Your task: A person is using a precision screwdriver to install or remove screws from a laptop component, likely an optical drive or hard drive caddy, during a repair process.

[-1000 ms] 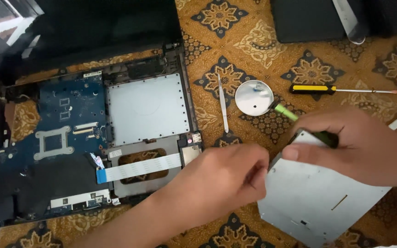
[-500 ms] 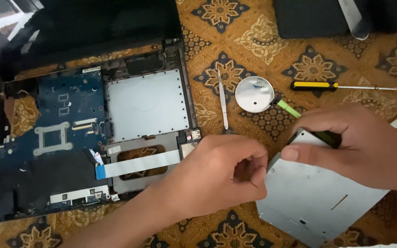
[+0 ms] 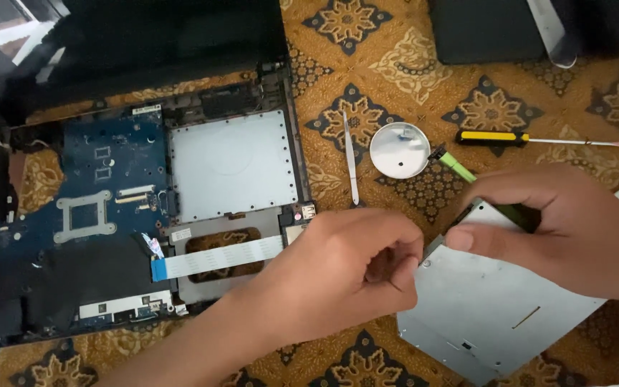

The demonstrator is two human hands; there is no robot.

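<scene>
A flat silver optical drive (image 3: pixel 496 308) lies on the patterned cloth at the lower right. My left hand (image 3: pixel 352 272) reaches in from the bottom left and pinches the drive's left corner with curled fingers. My right hand (image 3: pixel 560 229) rests over the drive's top edge. It grips a green-handled screwdriver (image 3: pixel 456 166) whose handle sticks out up and to the left, and its thumb presses on the drive. The tool's tip is hidden under the hand.
An opened laptop base with a blue motherboard (image 3: pixel 102 186), a silver plate (image 3: pixel 232 165) and a white ribbon cable (image 3: pixel 216 258) fills the left. Tweezers (image 3: pixel 350 158), a round silver dish (image 3: pixel 400 149) and a yellow-handled screwdriver (image 3: pixel 492 137) lie above the hands. A black case (image 3: pixel 488 29) sits top right.
My left hand has closed its fingers tighter at the drive's corner and edged toward the right hand. The right hand and drive have barely moved.
</scene>
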